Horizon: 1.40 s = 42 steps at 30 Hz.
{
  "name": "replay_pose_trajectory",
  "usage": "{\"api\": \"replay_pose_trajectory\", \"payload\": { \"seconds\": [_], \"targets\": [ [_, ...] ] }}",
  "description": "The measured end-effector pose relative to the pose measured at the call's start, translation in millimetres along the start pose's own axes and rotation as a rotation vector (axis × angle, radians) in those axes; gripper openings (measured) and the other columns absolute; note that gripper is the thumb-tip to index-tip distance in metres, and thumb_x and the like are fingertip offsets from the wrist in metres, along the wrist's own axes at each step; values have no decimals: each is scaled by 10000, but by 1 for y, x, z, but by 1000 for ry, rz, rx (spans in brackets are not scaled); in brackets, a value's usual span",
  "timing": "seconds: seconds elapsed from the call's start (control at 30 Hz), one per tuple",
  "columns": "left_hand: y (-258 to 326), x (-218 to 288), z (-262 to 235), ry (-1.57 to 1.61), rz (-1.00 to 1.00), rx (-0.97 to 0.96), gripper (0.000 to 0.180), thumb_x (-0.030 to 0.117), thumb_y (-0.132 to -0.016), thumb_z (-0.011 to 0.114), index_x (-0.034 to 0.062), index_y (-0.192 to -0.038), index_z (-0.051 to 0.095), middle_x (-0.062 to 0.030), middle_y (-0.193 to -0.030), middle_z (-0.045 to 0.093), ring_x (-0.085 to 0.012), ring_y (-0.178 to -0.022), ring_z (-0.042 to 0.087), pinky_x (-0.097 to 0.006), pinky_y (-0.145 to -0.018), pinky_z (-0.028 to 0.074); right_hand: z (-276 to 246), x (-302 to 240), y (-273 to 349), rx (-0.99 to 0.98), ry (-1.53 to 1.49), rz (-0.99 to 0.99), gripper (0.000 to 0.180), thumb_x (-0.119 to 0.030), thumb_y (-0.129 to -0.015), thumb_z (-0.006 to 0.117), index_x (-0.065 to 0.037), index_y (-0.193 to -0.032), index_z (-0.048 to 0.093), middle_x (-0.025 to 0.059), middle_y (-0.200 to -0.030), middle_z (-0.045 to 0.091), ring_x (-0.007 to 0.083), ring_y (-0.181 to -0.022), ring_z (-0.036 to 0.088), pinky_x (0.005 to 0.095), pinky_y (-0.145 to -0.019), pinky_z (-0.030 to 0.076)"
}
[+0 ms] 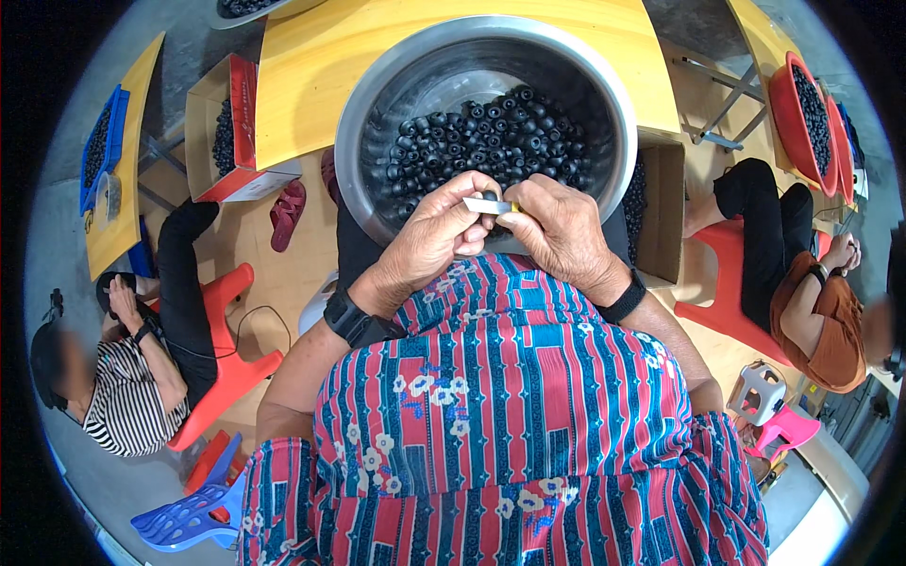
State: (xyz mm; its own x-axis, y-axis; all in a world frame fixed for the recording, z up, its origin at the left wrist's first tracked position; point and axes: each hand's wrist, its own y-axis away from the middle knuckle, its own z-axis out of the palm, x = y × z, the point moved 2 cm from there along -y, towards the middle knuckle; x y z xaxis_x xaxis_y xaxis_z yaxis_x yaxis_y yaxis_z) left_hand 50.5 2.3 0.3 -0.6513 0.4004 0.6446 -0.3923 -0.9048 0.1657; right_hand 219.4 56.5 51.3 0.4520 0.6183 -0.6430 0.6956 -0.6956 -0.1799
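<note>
My right hand [564,231] is closed around a small knife [488,206] with a short, pale blade and a bit of yellow handle showing. The blade points left and lies across the fingertips of my left hand [440,229]. Those fingers pinch a small black part, mostly hidden behind the blade and fingers. Both hands are over the near rim of a big round metal bowl [351,132]. Inside the bowl lies a heap of small, round black parts [486,132], several showing a hole in the middle.
The bowl overlaps the edge of a yellow table [302,85]. Cardboard boxes of black parts [203,141] [663,203] stand left and right of it. Co-workers sit on red stools [222,330] [722,283] at both sides. A red sandal [288,215] lies on the floor.
</note>
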Motion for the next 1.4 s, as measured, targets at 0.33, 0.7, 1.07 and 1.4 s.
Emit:
{"api": "replay_pose_trajectory", "payload": {
  "seconds": [0.33, 0.7, 1.07, 1.4],
  "targets": [
    [-2, -2, -3, 43, 1, 22, 185, 247, -1045, 479, 70, -1090, 504, 25, -832, 459, -28, -660, 357, -175, -576, 315, 8, 2, -2, 49, -107, 46, 202, -262, -907, 645, -68, -877, 599, 131, -753, 573, 340, -692, 600, 419, -597, 462],
    [3, -1, 10, 88, 6, 3, 221, 275, -1049, 465, 64, -1102, 501, -1, -899, 482, -57, -705, 391, -198, -614, 360, 3, 20, -5, 164, -141, 248, 210, -217, -924, 631, -18, -862, 609, 186, -744, 578, 386, -700, 586, 427, -623, 455],
    [1, -4, 1, 56, 65, 39, 223, 263, -1051, 458, 63, -1139, 505, -3, -926, 492, -46, -731, 403, -192, -614, 351, 10, 14, -1, 246, -400, 45, 275, -144, -904, 647, -52, -1162, 668, 153, -866, 658, 261, -784, 647, 355, -721, 497],
    [1, -3, 0, 176, 42, 102, 159, 146, -1031, 434, 71, -1151, 505, -3, -945, 517, -50, -724, 430, -202, -600, 360, 2, -6, -3, 72, -25, -100, 508, -161, -823, 706, -197, -1320, 614, 78, -724, 575, 262, -621, 602, 368, -561, 500]
  ]
}}
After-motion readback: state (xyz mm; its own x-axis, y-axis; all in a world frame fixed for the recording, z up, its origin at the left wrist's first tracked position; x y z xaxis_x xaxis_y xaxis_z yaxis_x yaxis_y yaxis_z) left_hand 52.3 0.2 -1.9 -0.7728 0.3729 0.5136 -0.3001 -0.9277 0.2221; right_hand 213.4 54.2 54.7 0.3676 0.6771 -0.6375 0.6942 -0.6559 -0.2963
